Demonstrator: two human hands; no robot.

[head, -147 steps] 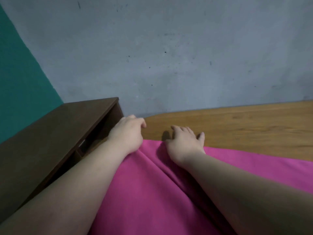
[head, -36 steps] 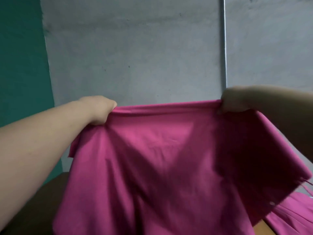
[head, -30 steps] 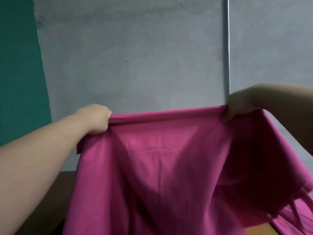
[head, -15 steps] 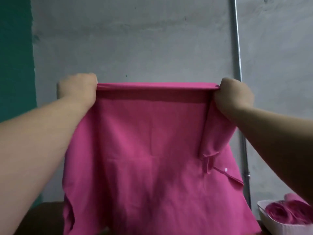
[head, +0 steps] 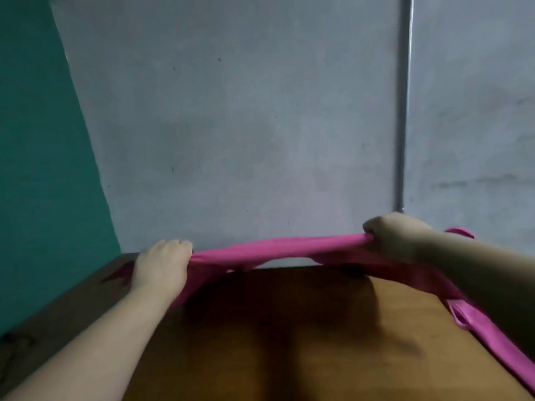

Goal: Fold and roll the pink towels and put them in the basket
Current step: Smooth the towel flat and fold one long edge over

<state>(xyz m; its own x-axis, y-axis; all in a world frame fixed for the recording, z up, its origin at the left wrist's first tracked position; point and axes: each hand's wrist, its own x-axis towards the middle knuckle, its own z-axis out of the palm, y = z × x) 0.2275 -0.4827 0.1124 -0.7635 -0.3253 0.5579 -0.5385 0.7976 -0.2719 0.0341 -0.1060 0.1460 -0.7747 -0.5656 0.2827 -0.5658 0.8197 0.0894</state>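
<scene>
A pink towel (head: 278, 250) is stretched in a taut band between my two hands, above the far edge of the wooden table (head: 333, 337). My left hand (head: 162, 264) grips its left end with curled fingers. My right hand (head: 393, 235) grips the right end in a fist. More of the pink cloth trails down under my right forearm to the table's right side. The basket is out of view.
A dark wooden shelf unit (head: 58, 314) runs along the left of the table. A grey wall (head: 246, 125) with a vertical metal pipe (head: 404, 111) stands right behind, and a teal wall (head: 37, 140) lies to the left.
Both hands have swung the towel from hanging upright in front of me down and forward toward the table's far edge. The view has tilted down and the basket has left the frame.
</scene>
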